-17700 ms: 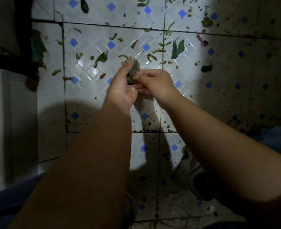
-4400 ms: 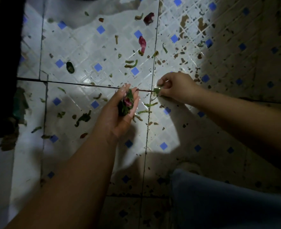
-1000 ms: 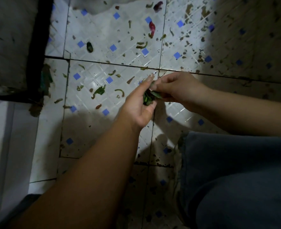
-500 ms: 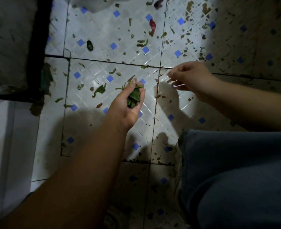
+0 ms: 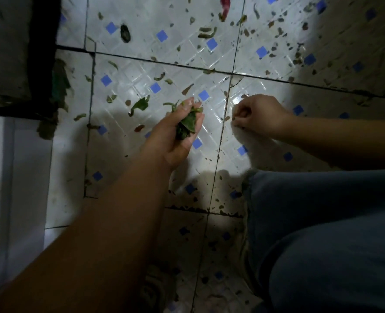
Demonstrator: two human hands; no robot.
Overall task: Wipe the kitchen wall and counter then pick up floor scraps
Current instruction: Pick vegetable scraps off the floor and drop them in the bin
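My left hand is cupped palm up over the tiled floor and holds a wad of green leaf scraps. To its right, my right hand is down at the floor beside a tile joint, fingers curled, fingertips pinching at a small scrap that I cannot make out. Loose scraps lie all around: a green leaf just left of my left hand, a dark leaf farther up, green stems and a red piece at the top.
A dark cabinet base and a pale panel border the floor on the left, with scraps along their foot. My knee in blue trousers fills the lower right. The right side of the floor lies in shadow.
My right hand has dropped from above the floor down to the tile joint and curled its fingers there. My left hand stays cupped around the leaf wad.
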